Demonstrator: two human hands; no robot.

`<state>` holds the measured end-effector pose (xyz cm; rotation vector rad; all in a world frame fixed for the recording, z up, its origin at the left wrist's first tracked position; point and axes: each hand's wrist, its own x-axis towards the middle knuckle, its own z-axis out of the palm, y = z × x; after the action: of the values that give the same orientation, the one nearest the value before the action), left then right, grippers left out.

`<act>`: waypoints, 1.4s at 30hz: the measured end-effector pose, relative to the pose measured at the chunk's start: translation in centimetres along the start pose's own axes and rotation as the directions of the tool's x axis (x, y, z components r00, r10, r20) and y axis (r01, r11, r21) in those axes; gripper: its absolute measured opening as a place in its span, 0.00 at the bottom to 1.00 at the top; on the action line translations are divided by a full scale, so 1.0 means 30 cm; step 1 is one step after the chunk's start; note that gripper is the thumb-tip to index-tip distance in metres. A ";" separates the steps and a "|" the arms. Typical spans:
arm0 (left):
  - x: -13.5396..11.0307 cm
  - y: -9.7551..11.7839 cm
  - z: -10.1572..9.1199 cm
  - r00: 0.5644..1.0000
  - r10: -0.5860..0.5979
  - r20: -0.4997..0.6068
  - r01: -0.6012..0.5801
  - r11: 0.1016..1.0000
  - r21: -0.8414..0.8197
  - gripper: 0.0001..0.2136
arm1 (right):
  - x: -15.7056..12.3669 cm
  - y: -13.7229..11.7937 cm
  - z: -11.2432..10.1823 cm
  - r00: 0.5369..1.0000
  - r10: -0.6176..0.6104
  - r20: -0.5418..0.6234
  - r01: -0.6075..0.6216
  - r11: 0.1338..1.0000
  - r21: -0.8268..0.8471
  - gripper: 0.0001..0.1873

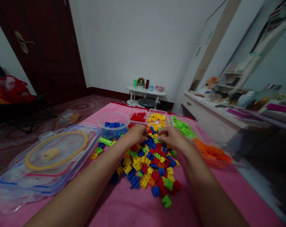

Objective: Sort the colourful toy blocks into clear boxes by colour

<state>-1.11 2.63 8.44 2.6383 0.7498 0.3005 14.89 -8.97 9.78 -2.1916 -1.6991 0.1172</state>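
The left hand (138,135) was curled at the pile's far side, its fingertips hidden, so whether its grip was closed on a block could not be told. Just to its right, the right hand (168,136) bent its fingers and thumb down over the same part; whether that grip held anything could not be told either. The mixed pile (154,159) lay beneath and in front of both hands, spread over a pink cloth (124,208). Beyond it, from left to right, stood a round tub (102,126) of blue blocks, a box of red, a box of yellow and a box of green. Orange blocks (211,153) lay right of the right forearm, stacked lids (58,154) left of the left one.
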 end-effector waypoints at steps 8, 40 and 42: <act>0.007 0.022 -0.034 0.998 -0.013 -0.067 -0.010 0.944 -0.330 0.07 | -0.011 -0.033 0.031 0.993 -0.012 0.115 0.025 0.994 -0.110 0.19; -0.042 0.090 -0.051 0.957 0.260 0.129 -0.246 0.963 -0.115 0.15 | -0.005 0.109 -0.098 0.959 0.180 -0.216 -0.113 0.950 0.290 0.12; -0.054 0.107 -0.048 0.932 0.327 0.155 -0.314 0.944 -0.101 0.17 | -0.016 0.085 -0.092 0.996 0.080 0.039 -0.088 0.942 0.324 0.10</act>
<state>-1.41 -0.34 10.91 2.6665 0.2442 0.1818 17.90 -10.60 11.42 -2.0203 -1.4760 0.4191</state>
